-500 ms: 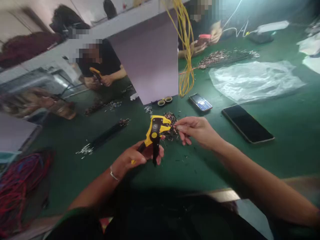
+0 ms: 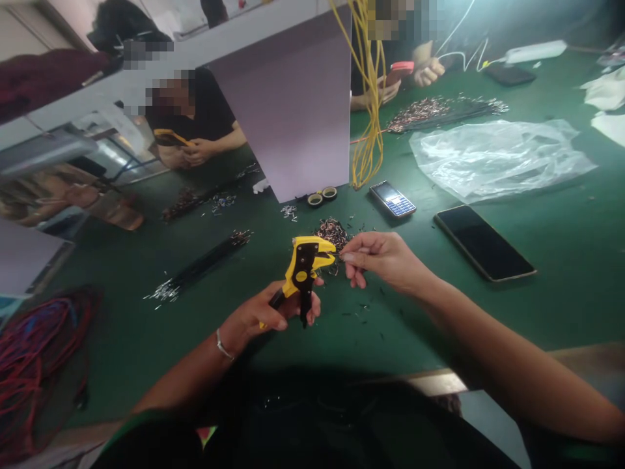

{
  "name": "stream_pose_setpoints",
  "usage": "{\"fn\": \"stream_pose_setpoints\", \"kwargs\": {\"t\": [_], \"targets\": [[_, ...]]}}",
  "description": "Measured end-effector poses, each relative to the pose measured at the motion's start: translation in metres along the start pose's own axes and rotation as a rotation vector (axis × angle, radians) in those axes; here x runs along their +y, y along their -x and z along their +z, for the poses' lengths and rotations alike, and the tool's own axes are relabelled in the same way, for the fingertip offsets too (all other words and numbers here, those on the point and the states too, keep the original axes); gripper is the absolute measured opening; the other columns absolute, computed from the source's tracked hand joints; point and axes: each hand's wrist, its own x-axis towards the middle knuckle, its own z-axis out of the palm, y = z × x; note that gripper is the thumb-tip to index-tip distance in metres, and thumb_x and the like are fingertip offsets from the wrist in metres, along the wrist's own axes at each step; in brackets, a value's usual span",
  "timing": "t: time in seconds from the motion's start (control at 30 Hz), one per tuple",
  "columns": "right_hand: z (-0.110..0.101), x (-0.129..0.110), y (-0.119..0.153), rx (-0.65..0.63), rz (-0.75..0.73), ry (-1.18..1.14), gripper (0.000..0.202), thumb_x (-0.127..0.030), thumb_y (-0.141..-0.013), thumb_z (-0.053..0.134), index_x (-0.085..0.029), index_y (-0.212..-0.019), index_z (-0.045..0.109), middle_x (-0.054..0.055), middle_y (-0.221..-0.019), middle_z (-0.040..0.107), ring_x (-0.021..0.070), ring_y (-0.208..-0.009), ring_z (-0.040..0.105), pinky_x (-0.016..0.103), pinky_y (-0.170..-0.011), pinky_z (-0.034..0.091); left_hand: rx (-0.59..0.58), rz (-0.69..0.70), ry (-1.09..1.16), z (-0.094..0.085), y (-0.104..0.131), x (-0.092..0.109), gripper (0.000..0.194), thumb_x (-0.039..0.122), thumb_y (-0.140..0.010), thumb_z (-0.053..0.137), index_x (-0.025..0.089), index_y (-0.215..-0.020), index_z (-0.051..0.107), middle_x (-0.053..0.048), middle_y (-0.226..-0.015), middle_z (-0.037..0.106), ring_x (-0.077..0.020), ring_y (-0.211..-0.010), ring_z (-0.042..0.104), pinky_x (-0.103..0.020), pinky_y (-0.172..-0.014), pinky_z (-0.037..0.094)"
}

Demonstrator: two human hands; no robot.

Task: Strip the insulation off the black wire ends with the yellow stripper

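My left hand (image 2: 273, 309) is wrapped round the handles of a yellow and black wire stripper (image 2: 303, 267), whose jaws point right. At those jaws, the fingertips of my right hand (image 2: 378, 255) are pinched together on a thin dark wire (image 2: 340, 253), mostly hidden by the fingers. Just behind the tool lies a pile of short wires with copper ends (image 2: 332, 229) on the green table (image 2: 303, 352). Small dark scraps are scattered near my right hand. To the left rests a bundle of black wires (image 2: 202, 266) with silvery ends.
Two phones (image 2: 393, 199) (image 2: 485, 242) and a clear plastic bag (image 2: 500, 156) lie right. Behind are tape rolls (image 2: 322, 197), a pale panel (image 2: 303, 117) and hanging yellow wires (image 2: 367, 130). Red and blue cables (image 2: 43, 365) lie left. People work across the table.
The stripper's head has dropped slightly toward me, showing more of the copper-ended pile. My right hand has shifted slightly down with it. The person across at left has moved a yellow tool.
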Motion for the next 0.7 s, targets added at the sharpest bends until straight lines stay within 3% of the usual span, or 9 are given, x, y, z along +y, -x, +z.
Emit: {"fn": "stream_pose_setpoints", "kwargs": {"t": [0.7], "targets": [[0.0066,-0.0005,0.0022,-0.011,0.033,-0.029,0.024,-0.036,-0.075,0.076,-0.017,-0.075,0.061,0.001,-0.057,0.068,0.0112,-0.04,0.06,0.026,-0.042,0.044,-0.024,-0.021,-0.034,0.0018,0.0001,-0.0057,0.066,0.024,-0.055,0.082,0.013,-0.118,0.065,-0.012,-0.096,0.066,-0.0228,-0.081,0.06,-0.036,-0.075,0.048]]}}
